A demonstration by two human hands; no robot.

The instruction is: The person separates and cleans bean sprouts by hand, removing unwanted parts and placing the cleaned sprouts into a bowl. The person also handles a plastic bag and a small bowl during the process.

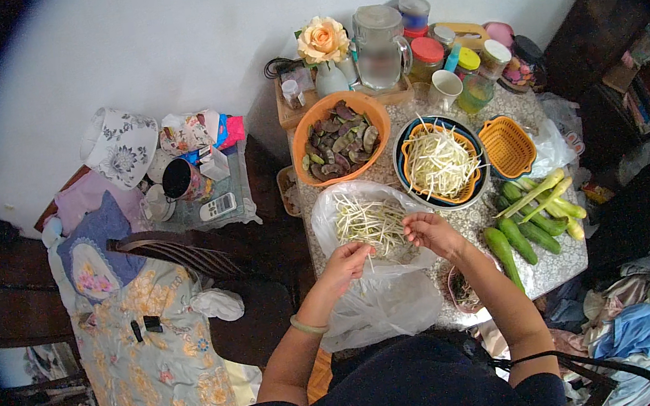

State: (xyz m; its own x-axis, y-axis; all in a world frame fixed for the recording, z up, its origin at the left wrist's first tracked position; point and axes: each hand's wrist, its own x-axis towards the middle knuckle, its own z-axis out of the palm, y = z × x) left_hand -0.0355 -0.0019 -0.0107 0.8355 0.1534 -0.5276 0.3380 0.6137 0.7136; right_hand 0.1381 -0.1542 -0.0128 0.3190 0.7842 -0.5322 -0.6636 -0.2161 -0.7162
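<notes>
A clear plastic bag (326,209) lies spread on the table, with a loose heap of bean sprouts (366,219) in it. My left hand (342,269) is over the near side of the heap, thumb and forefinger pinched on what looks like a thin bean sprout. Across from it, at the heap's right edge, my right hand (434,237) has its fingertips drawn together; whether anything is between them is too small to tell. Beyond my right hand, an orange basket (476,181) heaped with bean sprouts (441,158) sits inside a metal basin (401,178).
An orange bowl (304,169) holds purplish flat beans. At right are an orange basket (508,147), several cucumbers (518,240) and pale green stalks (534,195). A small container (458,302) of dark scraps sits under my right forearm. A glass pitcher (378,44) and jars stand behind.
</notes>
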